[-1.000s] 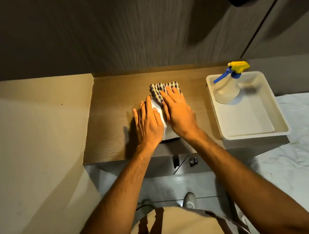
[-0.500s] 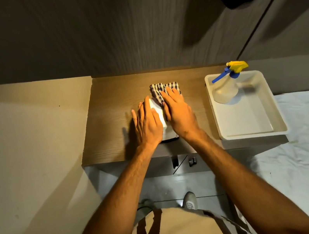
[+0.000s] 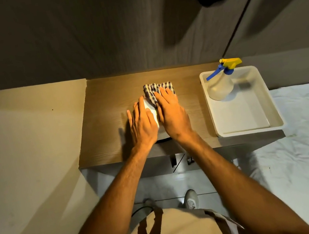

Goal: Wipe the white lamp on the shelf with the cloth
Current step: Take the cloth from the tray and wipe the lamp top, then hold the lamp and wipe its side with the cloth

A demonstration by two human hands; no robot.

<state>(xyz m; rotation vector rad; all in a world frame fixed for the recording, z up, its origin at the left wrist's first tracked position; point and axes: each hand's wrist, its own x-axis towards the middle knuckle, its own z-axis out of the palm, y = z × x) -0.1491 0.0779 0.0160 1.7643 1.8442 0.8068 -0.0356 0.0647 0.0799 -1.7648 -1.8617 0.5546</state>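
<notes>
Both hands are on it, and neither grip is closed. The left hand (image 3: 142, 125) lies flat, fingers straight, on the left flank of the one white rounded lamp (image 3: 151, 110). The right hand (image 3: 171, 114), fingers straight too, presses the one blue-and-white checked cloth (image 3: 153, 89) onto the lamp's far side. The lamp stands midway along the brown wooden shelf (image 3: 106, 125). Right of the lamp, well apart, sits one white rectangular plastic tray (image 3: 252, 121). It holds a single clear spray bottle (image 3: 220, 87) with a blue-and-yellow trigger head, in its far-left corner.

right hand (image 3: 172, 114) slid slightly forward over cloth (image 3: 157, 89)
</notes>
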